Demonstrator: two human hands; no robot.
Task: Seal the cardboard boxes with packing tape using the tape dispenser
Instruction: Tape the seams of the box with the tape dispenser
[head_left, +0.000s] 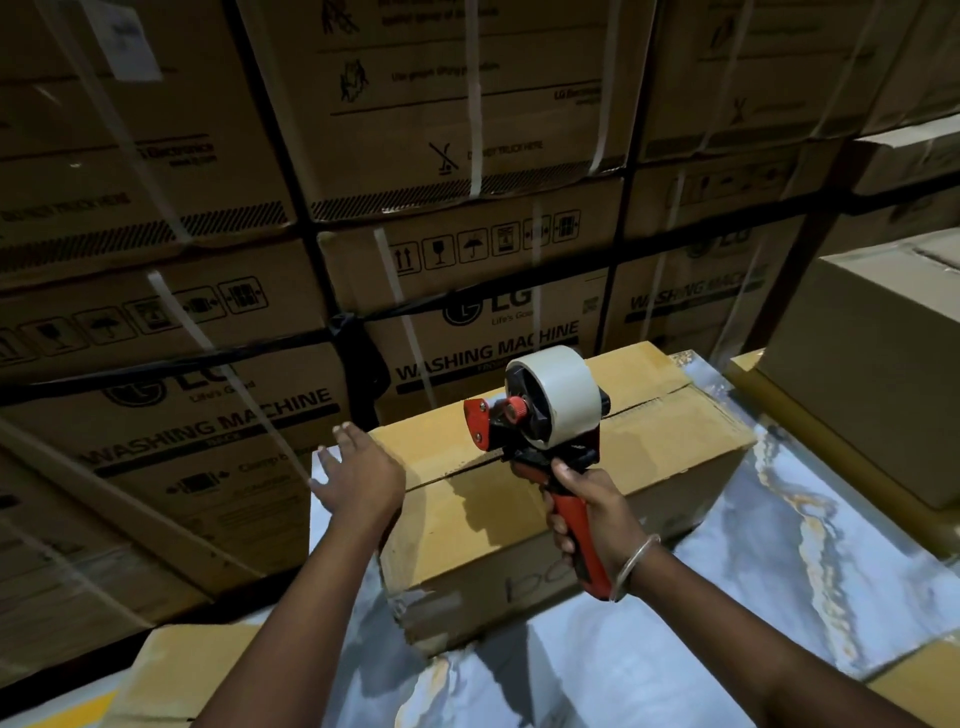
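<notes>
Stacked strapped washing-machine cartons (467, 291) behind marbled tabletop (769, 545)

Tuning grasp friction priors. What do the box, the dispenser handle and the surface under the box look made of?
Box: matte brown corrugated cardboard, going by the creased flaps and the seam on top.
Dispenser handle: moulded red plastic with a slight sheen, gripped by the right hand; black parts are probably plastic too.
Surface: glossy marbled sheet, perhaps laminate or film; reflections show, the material is uncertain.
</notes>
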